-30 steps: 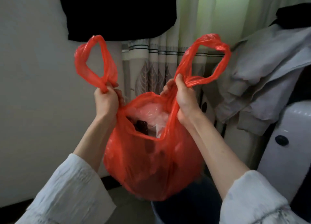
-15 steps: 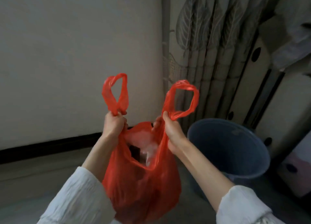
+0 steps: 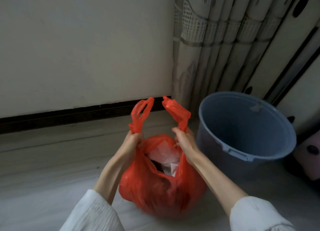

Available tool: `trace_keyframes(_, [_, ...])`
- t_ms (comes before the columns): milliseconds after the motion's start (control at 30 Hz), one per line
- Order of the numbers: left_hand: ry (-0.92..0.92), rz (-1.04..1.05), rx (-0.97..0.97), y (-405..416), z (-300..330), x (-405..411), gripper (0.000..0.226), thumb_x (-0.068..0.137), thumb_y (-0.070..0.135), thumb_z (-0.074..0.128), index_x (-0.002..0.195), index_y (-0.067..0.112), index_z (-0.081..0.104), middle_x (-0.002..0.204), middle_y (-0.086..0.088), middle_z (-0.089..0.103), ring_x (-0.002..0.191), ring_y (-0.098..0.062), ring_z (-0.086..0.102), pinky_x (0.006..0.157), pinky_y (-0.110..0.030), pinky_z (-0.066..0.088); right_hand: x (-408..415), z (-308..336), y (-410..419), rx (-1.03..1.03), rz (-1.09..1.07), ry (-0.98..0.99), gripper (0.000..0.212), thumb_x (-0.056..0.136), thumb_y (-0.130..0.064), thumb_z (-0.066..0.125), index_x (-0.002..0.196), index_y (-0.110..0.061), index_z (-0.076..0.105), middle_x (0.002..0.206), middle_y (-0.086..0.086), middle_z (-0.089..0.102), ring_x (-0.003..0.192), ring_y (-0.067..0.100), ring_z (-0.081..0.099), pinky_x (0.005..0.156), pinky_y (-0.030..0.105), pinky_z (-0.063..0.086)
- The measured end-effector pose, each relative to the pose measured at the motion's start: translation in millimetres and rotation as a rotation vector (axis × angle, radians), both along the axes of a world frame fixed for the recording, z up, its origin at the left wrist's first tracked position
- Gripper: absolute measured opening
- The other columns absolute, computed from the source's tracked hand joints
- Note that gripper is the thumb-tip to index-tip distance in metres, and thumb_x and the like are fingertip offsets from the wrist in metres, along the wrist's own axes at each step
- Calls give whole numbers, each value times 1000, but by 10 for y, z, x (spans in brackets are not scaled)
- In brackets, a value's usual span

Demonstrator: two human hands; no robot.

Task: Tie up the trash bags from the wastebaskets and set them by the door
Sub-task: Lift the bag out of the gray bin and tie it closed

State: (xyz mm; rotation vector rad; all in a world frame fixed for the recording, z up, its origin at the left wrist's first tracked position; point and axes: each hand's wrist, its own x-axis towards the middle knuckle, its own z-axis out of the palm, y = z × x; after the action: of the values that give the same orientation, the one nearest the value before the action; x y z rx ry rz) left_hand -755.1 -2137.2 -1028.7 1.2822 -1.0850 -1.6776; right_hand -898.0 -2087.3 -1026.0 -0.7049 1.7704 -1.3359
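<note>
A full red trash bag (image 3: 161, 192) rests on the pale floor in front of me, its mouth open and showing white paper and dark scraps inside. My left hand (image 3: 132, 140) is shut around the base of the bag's left handle loop (image 3: 141, 114). My right hand (image 3: 184, 140) grips the base of the right handle loop (image 3: 177, 113). Both loops stick up and lean toward each other without touching. The blue wastebasket (image 3: 245, 154) stands just right of the bag, with no liner in it.
A white wall with a dark baseboard (image 3: 69, 116) runs behind the bag. Patterned curtains (image 3: 207, 48) hang at the corner, and white panels with dark ovals (image 3: 294, 40) stand behind the wastebasket. A pinkish object (image 3: 310, 154) sits at the right edge.
The bag has come down from held in the air to resting on the floor beside the wastebasket. The handle loops have collapsed narrower and closer together. My view has tilted downward.
</note>
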Motion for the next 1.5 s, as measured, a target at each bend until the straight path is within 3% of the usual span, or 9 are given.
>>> trace_keyframes(133, [4,-76,-34,-34,-106,96,33,83,-8,33,70,14,53,40,9,35,37,-4,31,44,-21,25,-13,-106,-108,29,13,-256,27,90,-13,39,64,-19,39,35,-11,36,27,1,31,38,16,26])
trace_keyframes(333, [-98,19,-199,-98,-159,136,27,93,7,41,68,15,47,49,7,32,42,-6,30,43,-19,26,-11,-219,-179,36,43,-430,24,98,-15,33,75,-18,39,58,-2,30,26,-1,30,34,14,27])
trace_keyframes(633, [-217,-103,-279,-31,-90,-86,32,94,19,44,62,17,49,33,9,39,34,-1,32,38,-18,25,-19,-210,-129,236,248,238,20,85,-13,46,73,-12,61,76,7,59,78,22,58,70,30,43])
trace_keyframes(800, [-305,-120,-329,24,-107,-86,31,88,20,55,57,17,50,40,11,51,40,2,43,45,-21,38,-17,-4,36,25,543,-204,7,82,-19,62,88,-19,65,78,-6,69,77,9,66,69,14,50])
trace_keyframes(867, [-407,-169,-372,53,-146,-98,22,84,20,59,64,12,58,56,8,62,56,-4,55,57,-26,46,-27,-46,61,12,590,-217,41,76,-48,66,104,-18,65,90,-6,72,88,6,67,79,18,51])
trace_keyframes(1133, [-327,-325,-222,76,-68,-38,18,68,20,70,82,9,68,78,-8,63,74,-14,55,70,-32,46,-63,-144,-91,-57,174,-703,51,87,-58,41,57,-18,52,39,-5,43,34,5,36,42,18,38])
trace_keyframes(1200, [-375,-339,-177,31,-42,3,11,68,16,65,72,6,65,65,-3,60,66,-12,53,64,-27,44,-68,-128,-70,-1,250,-601,46,75,-60,56,58,-18,55,55,1,55,47,9,48,64,24,55])
trace_keyframes(1333, [-247,-330,1,-30,48,60,17,80,5,55,67,9,63,49,3,54,51,-11,50,52,-22,41,-136,24,10,-53,440,-93,34,86,-30,61,55,-21,50,38,-12,46,35,-1,39,39,11,30])
trace_keyframes(1500, [22,-475,196,-36,150,85,21,79,15,47,58,13,48,46,5,43,40,-7,40,42,-16,37,-143,-3,8,-149,503,238,21,77,-5,69,69,-23,61,53,-12,58,45,-5,51,54,10,38])
